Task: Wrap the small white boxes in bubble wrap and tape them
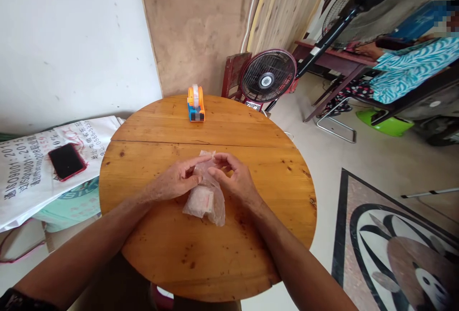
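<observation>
A clear plastic bag [204, 201] with a small whitish packet inside lies on the round wooden table [154, 249]. At the bag's upper left edge, my left hand [177, 177] has its fingers curved, with the thumb touching the plastic. My right hand [238, 177] is bent over the upper right part of the same bag, thumb and fingertips on the film. Both hands hold the bag's top end, and their fingertips nearly meet there. The packet end of the bag points toward me.
An orange and blue tape dispenser [196, 105] stands near the table's far edge. A phone [67, 161] rests on a white sack [32, 177] at the left. Beyond the table is a fan [267, 79]; a person in patterned clothes sits at the upper right.
</observation>
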Available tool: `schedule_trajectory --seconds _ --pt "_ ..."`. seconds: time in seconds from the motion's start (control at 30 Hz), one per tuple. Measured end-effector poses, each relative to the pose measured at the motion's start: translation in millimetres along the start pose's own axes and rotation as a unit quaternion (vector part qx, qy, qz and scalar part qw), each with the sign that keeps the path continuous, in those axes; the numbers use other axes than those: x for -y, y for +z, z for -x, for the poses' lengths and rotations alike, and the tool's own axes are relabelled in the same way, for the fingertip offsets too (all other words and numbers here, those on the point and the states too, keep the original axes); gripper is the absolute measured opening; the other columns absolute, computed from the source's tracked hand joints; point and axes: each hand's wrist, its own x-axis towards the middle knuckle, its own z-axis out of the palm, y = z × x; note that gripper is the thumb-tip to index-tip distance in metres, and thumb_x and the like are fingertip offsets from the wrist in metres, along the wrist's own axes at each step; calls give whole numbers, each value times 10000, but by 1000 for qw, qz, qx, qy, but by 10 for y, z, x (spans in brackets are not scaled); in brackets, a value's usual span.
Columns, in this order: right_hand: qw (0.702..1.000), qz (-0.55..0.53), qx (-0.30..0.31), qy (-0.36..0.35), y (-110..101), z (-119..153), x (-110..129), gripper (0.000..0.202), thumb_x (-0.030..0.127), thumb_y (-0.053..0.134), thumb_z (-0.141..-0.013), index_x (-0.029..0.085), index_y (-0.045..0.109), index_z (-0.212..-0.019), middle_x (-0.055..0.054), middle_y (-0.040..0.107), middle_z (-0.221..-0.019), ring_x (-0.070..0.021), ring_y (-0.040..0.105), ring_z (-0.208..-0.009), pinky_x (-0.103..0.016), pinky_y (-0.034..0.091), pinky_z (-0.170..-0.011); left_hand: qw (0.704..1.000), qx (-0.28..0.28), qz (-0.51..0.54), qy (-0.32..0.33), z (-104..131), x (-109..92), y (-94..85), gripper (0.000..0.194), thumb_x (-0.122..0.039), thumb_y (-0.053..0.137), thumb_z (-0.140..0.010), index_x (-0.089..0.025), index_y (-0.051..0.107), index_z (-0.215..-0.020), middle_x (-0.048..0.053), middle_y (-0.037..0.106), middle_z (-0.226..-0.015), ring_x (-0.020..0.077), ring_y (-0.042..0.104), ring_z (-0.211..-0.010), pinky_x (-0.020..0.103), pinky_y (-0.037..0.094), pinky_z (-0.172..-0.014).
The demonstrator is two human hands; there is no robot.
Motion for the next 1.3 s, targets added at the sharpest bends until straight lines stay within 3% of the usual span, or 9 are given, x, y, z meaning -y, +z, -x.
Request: schedule_trajectory --seconds 0.13,0.23,0.37,0.5,0.63,0.7,0.83,1.0,1.3 --pt "999 45 -12 2 64 -1 -27 313 431 711 -747 207 627 -949 -36 660 -854 -175 590 -743 -314 471 -691 998 1 -49 27 44 -63 1 620 -232 636 -797 -256 519 -1406 32 708 -938 182 633 -826 265 496 -692" --pt "999 16 -28 -1 54 -21 -63 143 326 597 -816 202 642 -871 -27 670 -815 -166 597 -737 -308 466 -719 998 11 -59 26 67 -90 1 634 -222 636 -789 -261 518 -1411 32 715 -948 182 640 -816 266 500 -699" --pt "996 -70 -42 34 7 -58 -82 112 274 562 -799 203 637 -756 0 641 -743 -153 568 -711 -289 442 -702 1000 -4 -28 1 62 -80 -10 647 -221 652 -782 -247 516 -1414 37 721 -970 190 652 -835 275 495 -714" --pt "972 -195 -96 90 -91 -113 -85 146 296 608 -759 211 565 -648 37 540 -643 -126 482 -639 -265 406 -673 995 -75 60 -8 4 -49 -73 535 -263 674 -785 -203 610 -1312 52 725 -1035 184 651 -864 298 487 -778" --pt "927 -337 -93 139 -166 -149 -91 174 282 687 -686 208 544 -618 42 522 -636 -116 474 -627 -246 397 -638 986 -111 118 30 -53 -49 -116 434 -273 693 -752 -215 683 -1182 61 706 -1139 212 637 -1000 330 474 -878" --pt "907 -384 -79 153 -166 -150 -94 171 272 710 -671 205 558 -632 35 555 -672 -121 509 -659 -250 419 -662 986 -146 73 37 -64 -59 -111 430 -276 697 -746 -216 673 -1171 66 700 -1111 217 626 -1011 337 476 -873" --pt "892 -414 -41 177 -130 -136 -90 166 283 716 -691 209 568 -673 30 589 -701 -134 550 -686 -269 450 -711 955 -283 -64 65 -63 -64 -73 288 -304 726 -725 -187 665 -982 26 650 -899 155 590 -809 285 464 -739" --pt "903 -400 21 159 -99 -118 -52 155 331 693 -724 223 597 -781 -1 662 -790 -190 626 -815 -322 485 -792 974 -216 -55 43 -55 -15 -19 265 -398 723 -747 -179 631 -865 -20 582 -716 120 538 -646 251 432 -615" --pt "930 -319 96 154 -31 -68 20 319 527 632 -750 239 548 -860 -46 696 -876 -248 655 -885 -380 502 -767 982 -182 -44 18 -85 -29 -33 297 -409 756 -720 -177 582 -784 -17 599 -733 116 546 -658 249 442 -625"
